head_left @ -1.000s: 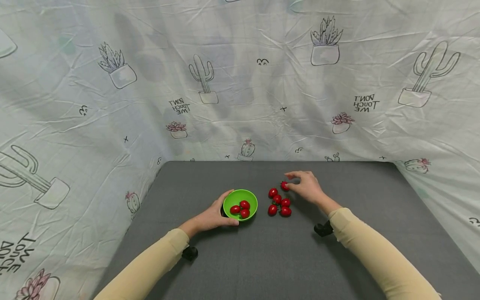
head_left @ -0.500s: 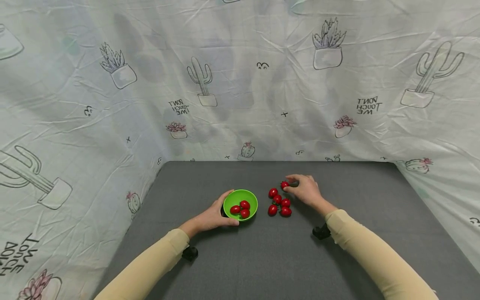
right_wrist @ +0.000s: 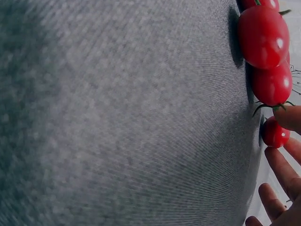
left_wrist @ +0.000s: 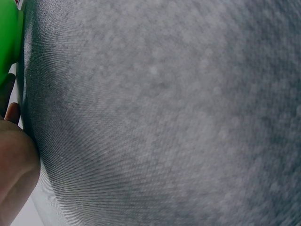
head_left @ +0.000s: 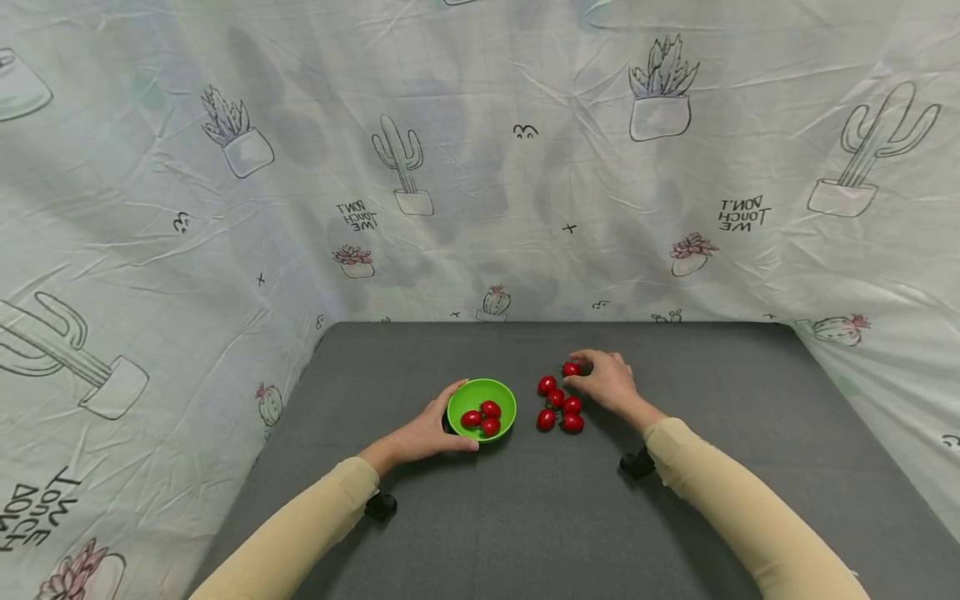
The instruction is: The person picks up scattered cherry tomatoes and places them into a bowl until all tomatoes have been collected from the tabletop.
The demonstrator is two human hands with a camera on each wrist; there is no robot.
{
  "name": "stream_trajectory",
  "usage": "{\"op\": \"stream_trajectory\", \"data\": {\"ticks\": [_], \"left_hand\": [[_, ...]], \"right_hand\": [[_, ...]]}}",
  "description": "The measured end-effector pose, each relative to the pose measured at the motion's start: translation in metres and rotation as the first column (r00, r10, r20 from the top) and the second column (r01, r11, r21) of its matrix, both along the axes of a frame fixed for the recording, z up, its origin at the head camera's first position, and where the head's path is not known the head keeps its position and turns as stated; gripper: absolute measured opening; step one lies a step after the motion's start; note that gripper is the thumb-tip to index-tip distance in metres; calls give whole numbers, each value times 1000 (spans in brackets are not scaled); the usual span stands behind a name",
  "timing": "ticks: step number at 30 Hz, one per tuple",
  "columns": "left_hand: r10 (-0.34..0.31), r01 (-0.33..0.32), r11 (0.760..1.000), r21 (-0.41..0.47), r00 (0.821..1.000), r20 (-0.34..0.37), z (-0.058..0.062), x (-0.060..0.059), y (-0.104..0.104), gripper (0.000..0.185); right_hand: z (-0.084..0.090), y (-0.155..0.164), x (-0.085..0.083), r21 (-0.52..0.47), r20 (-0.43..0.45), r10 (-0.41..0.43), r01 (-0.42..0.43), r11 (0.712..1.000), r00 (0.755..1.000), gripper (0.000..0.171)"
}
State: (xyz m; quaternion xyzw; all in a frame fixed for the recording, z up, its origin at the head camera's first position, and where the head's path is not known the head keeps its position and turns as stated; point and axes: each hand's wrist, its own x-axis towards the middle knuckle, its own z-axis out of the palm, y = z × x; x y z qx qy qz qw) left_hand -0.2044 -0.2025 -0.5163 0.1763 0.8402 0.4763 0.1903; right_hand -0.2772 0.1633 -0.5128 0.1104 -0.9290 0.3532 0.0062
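My left hand (head_left: 427,432) holds a green bowl (head_left: 457,400), thumb at the near side and fingers round the far side. Three small red tomatoes (head_left: 491,409) lie in it. In the left wrist view only part of the bowl (left_wrist: 6,35) and the hand (left_wrist: 18,162) show, at the left edge. My right hand (head_left: 611,381) is at the farthest tomato (head_left: 571,369) on the table, thumb and fingertips on either side. The right wrist view shows this tomato (right_wrist: 275,132) between the thumb and spread fingers (right_wrist: 282,169), a fingertip right at its surface.
Several more tomatoes (head_left: 572,423) lie in a loose cluster right of the bowl, nearer to the person than the right hand. The grey table (head_left: 495,525) ends at a pale cloth backdrop (head_left: 480,250) printed with potted cacti.
My right hand has shifted slightly left and towards the person, with thumb and fingers now straddling the far tomato. The left hand and bowl have stayed put.
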Motion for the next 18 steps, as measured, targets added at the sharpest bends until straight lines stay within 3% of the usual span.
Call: {"op": "stream_trajectory", "data": {"ticks": [18], "left_hand": [[4, -4, 1000, 14, 1000, 2, -2, -1, 0, 107]], "right_hand": [[-3, 1, -5, 29, -24, 33, -32, 999, 999, 41]]}}
